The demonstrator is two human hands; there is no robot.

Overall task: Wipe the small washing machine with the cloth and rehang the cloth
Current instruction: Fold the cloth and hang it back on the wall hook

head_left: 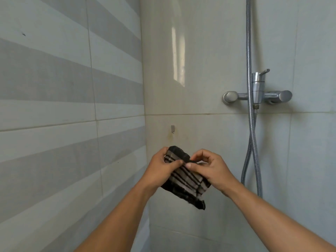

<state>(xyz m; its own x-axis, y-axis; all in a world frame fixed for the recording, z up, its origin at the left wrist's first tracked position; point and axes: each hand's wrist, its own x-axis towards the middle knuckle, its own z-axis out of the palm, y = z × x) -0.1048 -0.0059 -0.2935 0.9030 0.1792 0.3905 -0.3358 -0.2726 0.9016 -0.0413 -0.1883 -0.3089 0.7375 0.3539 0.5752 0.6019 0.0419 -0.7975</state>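
Note:
A small black and grey striped cloth (185, 180) hangs between both of my hands in front of the tiled wall. My left hand (160, 168) grips its upper left part. My right hand (211, 168) pinches its top edge with thumb and fingers. A small metal wall hook (173, 128) is fixed to the beige tile just above the cloth, bare and apart from it. The small washing machine is out of view.
A chrome shower mixer (258, 95) with a lever sits on the wall at the right. Its metal hose (251, 146) loops down beside my right hand. A grey and white striped tile wall (63, 106) fills the left side.

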